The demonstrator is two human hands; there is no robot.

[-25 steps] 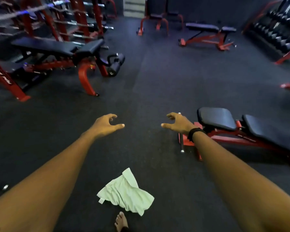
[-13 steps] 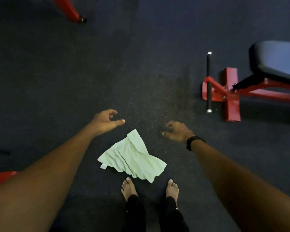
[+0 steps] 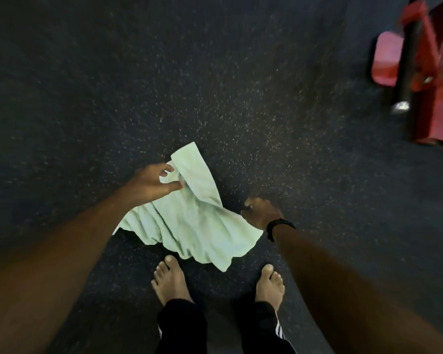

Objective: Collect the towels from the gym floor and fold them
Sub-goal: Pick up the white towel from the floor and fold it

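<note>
Feet [image 3: 170, 279] bare at the bottom of view, planted on dark speckled gym floor [image 3: 62, 98], toes just short of the near hem. Pale green towel [image 3: 189, 226] next, crumpled and spread flat on the floor between both arms, one corner folded up at the far side. Left hand [image 3: 151, 183] over that far left corner, thumb and forefinger curled and closing around a raised fold; contact looks begun but not a firm pinch. Right hand [image 3: 261, 212] at the right edge, fingers curled down at the cloth; whether any fabric is caught there cannot be told. Step in hand, by judgement: picking up, folding not yet begun. Next move calls for a sure pinch on both corners, then a lift clear of the floor. Farther off, red bench base [image 3: 435, 98] with a dark bar [image 3: 407, 62], well apart at upper right.
</note>
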